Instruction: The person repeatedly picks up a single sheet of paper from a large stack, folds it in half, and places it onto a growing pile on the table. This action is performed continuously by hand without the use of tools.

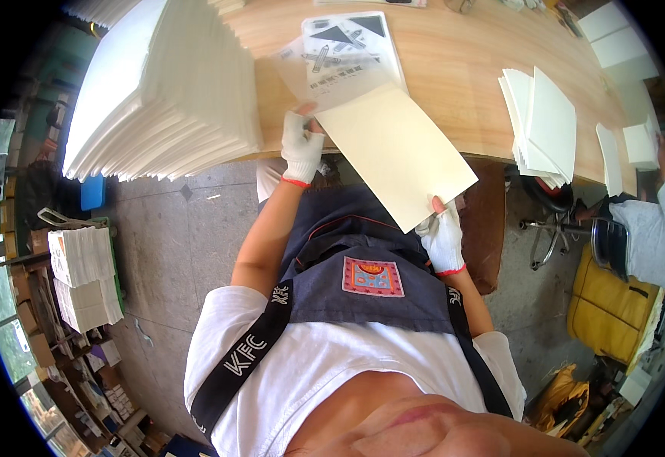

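Note:
My right hand (443,234), in a white glove with bare fingertips, pinches the near right corner of a cream paper block or booklet (397,156). The block is held tilted above my lap at the table's front edge. My left hand (302,146), gloved the same way, is closed at the near corner of a thin translucent sheet (336,90), beside the block's left corner. Whether the left thumb also touches the block I cannot tell. Partly under that sheet, a white printed pack (355,42) with pencil and triangle drawings lies on the table.
A tall stack of white paper (188,84) stands at the table's left. White folded booklets (542,126) lean at the right edge of the wooden table (454,76). Another person (652,228) sits far right, near a wheeled chair (549,221). Paper bundles (85,274) stand on the floor at left.

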Demonstrator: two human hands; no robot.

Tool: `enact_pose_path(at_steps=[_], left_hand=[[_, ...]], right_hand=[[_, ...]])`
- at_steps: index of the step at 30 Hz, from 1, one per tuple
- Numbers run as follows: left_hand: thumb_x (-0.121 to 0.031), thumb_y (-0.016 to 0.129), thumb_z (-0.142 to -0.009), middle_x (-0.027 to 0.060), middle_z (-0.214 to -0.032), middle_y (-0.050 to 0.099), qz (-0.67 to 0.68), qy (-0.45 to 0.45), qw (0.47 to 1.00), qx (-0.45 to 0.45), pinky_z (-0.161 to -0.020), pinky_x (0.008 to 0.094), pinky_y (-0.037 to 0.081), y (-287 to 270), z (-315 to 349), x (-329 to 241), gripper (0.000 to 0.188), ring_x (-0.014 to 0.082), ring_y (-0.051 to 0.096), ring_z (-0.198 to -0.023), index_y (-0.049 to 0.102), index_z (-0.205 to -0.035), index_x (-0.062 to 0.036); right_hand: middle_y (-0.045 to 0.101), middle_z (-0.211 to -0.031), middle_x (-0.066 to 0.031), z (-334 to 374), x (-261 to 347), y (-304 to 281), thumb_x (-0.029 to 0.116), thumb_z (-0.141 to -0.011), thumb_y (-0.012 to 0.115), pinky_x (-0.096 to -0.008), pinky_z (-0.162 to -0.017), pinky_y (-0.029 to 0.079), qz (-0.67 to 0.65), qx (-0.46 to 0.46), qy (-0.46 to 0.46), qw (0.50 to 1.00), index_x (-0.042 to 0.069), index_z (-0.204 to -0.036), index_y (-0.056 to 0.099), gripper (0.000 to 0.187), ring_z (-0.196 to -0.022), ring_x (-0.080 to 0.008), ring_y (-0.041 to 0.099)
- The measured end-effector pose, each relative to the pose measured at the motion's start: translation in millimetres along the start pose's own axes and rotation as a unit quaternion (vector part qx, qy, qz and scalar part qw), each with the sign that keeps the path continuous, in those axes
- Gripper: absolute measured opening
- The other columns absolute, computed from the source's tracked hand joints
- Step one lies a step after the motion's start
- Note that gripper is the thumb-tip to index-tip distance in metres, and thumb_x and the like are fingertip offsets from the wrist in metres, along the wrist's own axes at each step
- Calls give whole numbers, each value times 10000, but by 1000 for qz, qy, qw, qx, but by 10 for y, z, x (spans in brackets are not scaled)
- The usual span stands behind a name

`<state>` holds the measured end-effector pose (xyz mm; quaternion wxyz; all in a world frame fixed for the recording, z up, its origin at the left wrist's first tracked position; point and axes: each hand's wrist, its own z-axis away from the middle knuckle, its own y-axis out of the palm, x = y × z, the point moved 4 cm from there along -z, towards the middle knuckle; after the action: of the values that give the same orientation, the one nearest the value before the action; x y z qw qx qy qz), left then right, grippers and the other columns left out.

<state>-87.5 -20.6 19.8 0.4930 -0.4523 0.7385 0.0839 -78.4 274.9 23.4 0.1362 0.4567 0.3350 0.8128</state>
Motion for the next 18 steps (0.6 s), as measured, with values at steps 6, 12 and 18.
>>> enact_pose_path(at_steps=[6, 12, 18], left_hand=[[58, 545, -750, 62, -989, 542, -37, 52, 997, -36, -557, 252, 418, -110, 138, -88, 347, 130, 490, -590, 582, -1059, -95], [54, 559, -742, 83, -1020, 551, -49, 80, 995, -39, -582, 268, 444, -92, 148, -11, 359, 164, 551, -677, 578, -1065, -102], [61, 561, -767, 124, -1139, 498, 122, -51, 990, -39, -729, 285, 480, 124, 542, 124, 458, 195, 564, -908, 420, -1194, -28]], right_hand=[[584, -917, -59, 73, 80, 101, 150, -905, 465, -231, -408, 376, 22, -27, -25, 999, 39, -1179, 451, 296, -562, -107, 528], [583, -855, -65, 90, 157, 125, 159, -906, 468, -224, -414, 364, 61, -40, -50, 996, 37, -1158, 452, 281, -551, -94, 514], [570, -888, -66, 148, 53, 99, 192, -917, 472, -233, -503, 401, 12, 17, -20, 1000, 25, -1129, 440, 272, -675, -123, 540]])
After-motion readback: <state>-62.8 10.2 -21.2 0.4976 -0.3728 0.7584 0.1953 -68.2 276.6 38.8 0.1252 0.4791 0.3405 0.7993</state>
